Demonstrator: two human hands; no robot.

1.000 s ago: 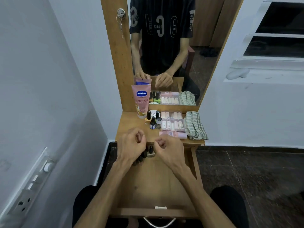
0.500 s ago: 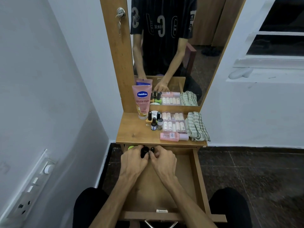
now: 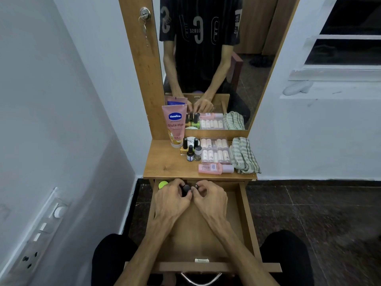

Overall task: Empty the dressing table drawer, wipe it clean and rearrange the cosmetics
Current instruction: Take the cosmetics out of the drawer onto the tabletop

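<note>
Centre frame, at the back of the open drawer (image 3: pixel 245 213), left hand (image 3: pixel 172 198) and right hand (image 3: pixel 208 196) each pinch small dark-capped nail polish bottles (image 3: pixel 186 188), seemingly lining them up; remaining cosmetics wait above on the tabletop (image 3: pixel 165 166).

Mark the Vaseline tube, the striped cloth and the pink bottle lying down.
Vaseline tube (image 3: pixel 175 125): head view, on its label.
Striped cloth (image 3: pixel 243 154): head view, mid-fold.
Pink bottle (image 3: pixel 211 168): head view, on its body.

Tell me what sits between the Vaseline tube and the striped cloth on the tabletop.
Head view: nail polish bottles, then a clear case of small tubes, between the Vaseline tube and the cloth.
</note>
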